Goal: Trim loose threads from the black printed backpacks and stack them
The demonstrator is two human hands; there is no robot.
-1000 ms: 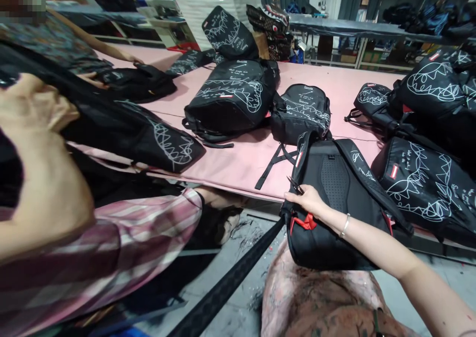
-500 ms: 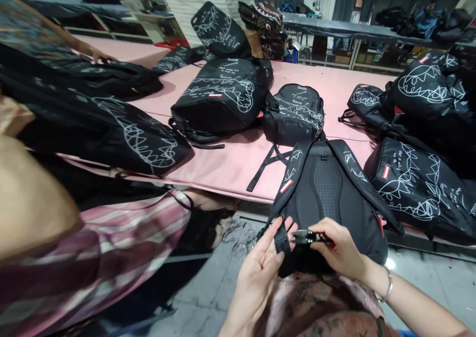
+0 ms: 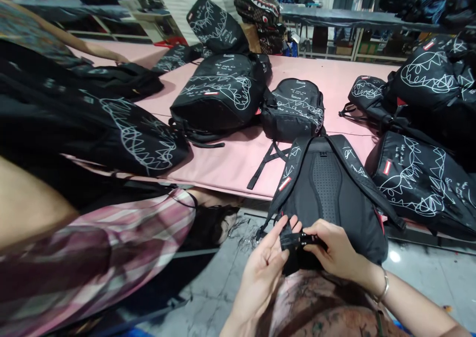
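Note:
A black backpack point(image 3: 297, 193) leans over the table edge onto my lap, its padded back panel and two shoulder straps facing up. My left hand point(image 3: 266, 257) holds a black webbing strap point(image 3: 288, 240) of this backpack between thumb and fingers, palm up. In my right hand point(image 3: 334, 245) are small dark thread snips point(image 3: 307, 239), gripped between thumb and curled fingers. Their blades point left and meet the strap at my left fingertips. Whether the blades are closed is too small to tell.
Several black backpacks with white scribble prints, among them a small one point(image 3: 293, 110) and a large one point(image 3: 219, 94), lie on the pink table point(image 3: 316, 69). At the left, a co-worker in plaid point(image 3: 148, 243) has a black bag point(image 3: 111, 124). Another person's arm point(image 3: 85, 47) reaches a bag farther back.
My left hand came into view and took the webbing strap. My right hand moved down and right with the snips, then brought them left against the strap. The backpack's lower part shifted.

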